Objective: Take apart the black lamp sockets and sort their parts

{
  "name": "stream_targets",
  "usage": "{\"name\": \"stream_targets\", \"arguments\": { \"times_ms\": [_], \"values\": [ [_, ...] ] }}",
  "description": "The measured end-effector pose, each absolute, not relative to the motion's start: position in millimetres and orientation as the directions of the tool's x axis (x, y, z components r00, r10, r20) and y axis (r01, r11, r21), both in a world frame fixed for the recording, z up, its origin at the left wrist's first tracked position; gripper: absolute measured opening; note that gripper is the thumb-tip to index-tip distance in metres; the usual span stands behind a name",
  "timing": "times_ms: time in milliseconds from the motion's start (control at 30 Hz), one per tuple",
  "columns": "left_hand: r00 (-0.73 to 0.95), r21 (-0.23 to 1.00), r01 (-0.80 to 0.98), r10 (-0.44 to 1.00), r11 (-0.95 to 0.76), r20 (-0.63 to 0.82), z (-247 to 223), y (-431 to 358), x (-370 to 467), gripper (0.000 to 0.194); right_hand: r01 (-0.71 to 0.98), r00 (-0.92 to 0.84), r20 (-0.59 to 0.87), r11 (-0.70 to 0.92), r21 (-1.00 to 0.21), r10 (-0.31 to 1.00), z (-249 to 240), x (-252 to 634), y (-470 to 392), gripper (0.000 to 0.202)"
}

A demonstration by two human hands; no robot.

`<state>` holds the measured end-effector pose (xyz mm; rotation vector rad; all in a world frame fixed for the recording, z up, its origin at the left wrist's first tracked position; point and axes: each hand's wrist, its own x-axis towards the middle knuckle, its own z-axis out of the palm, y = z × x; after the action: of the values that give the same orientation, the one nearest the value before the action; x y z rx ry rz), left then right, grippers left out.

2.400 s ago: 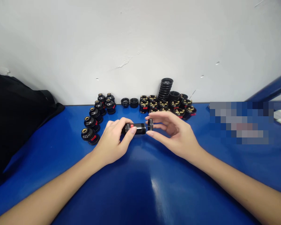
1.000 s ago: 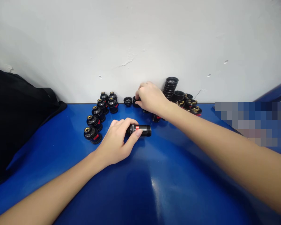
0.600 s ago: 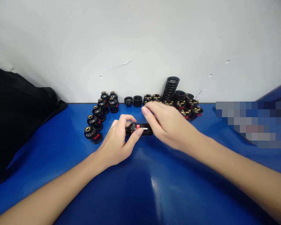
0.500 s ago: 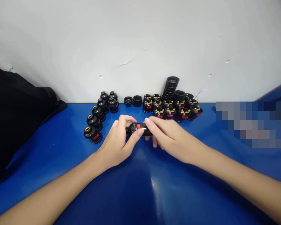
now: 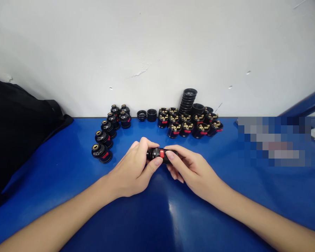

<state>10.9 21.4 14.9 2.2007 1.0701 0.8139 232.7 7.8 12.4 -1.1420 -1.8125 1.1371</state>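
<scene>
The black socket with its red tab lies level just above the blue table, clasped by your left hand and — back from the 12 o'clock pile — your right hand.

Glossy blue surface against white wall. On it: curved row of assembled black sockets at left, two loose rings, clustered brass-topped inserts, stacked rings, black cloth far left.
</scene>
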Motion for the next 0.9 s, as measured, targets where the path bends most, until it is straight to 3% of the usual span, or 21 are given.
{"name": "stream_targets", "arguments": {
  "times_ms": [133, 233, 333, 500, 767, 900],
  "values": [
    [0.444, 0.805, 0.453, 0.880, -0.384, 0.170, 14, 21, 15, 0.036, 0.412, -0.426, 0.310, 0.487, -0.770, 0.850, 13, 240, 10, 0.021],
    [0.414, 0.809, 0.455, 0.893, -0.371, 0.177, 12, 22, 17, 0.035, 0.323, -0.438, 0.387, 0.544, -0.774, 0.811, 8, 244, 13, 0.028],
    [0.415, 0.788, 0.444, 0.877, -0.428, 0.243, 8, 24, 16, 0.029, 0.207, -0.407, 0.367, 0.476, -0.855, 0.836, 3, 242, 16, 0.035],
    [0.464, 0.700, 0.468, 0.824, -0.540, 0.326, 5, 24, 12, 0.028, 0.124, -0.389, 0.140, 0.202, -0.971, 0.911, 1, 238, 16, 0.028],
    [0.442, 0.845, 0.321, 0.857, -0.428, 0.266, 14, 26, 15, 0.023, -0.011, -0.390, 0.314, 0.337, -0.942, 0.865, -1, 239, 17, 0.028],
    [0.446, 0.842, 0.302, 0.847, -0.447, 0.289, 10, 27, 15, 0.022, 0.021, -0.365, 0.360, 0.394, -0.919, 0.859, 0, 240, 16, 0.028]
  ]
}}
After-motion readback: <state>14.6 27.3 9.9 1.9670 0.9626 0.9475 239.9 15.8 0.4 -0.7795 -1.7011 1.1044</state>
